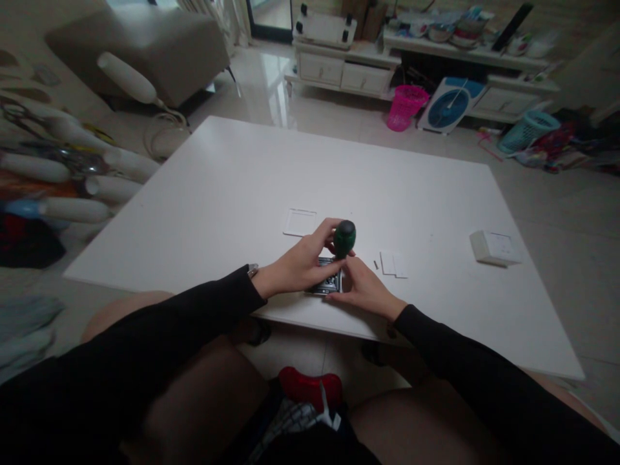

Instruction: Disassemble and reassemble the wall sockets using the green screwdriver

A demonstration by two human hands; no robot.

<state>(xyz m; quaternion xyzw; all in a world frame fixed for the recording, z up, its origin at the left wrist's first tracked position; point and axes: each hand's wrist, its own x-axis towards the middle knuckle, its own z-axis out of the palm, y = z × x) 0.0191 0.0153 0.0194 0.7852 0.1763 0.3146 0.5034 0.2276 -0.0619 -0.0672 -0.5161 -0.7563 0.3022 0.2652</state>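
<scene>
My left hand (310, 261) is closed around a screwdriver (345, 237) with a green handle and black end, which stands nearly upright. Its tip is hidden by my fingers. Under it, close to the table's near edge, lies a small square wall switch body (320, 284) with a dark, metal-edged face. My right hand (361, 287) grips the right side of that body, thumb at the near edge and fingers beside the screwdriver. A thin white cover frame (300, 222) rests beyond my left hand. Right of my hands are white flat plates (388, 263) and a tiny dark piece (376, 265).
The white table (271, 168) spans the space before me. A small white box (495, 248) sits near its right edge. On the floor beyond are a pink basket (405, 108), a blue-and-white fan (448, 106) and white cabinets (343, 72). White rounded posts (72, 210) stand left.
</scene>
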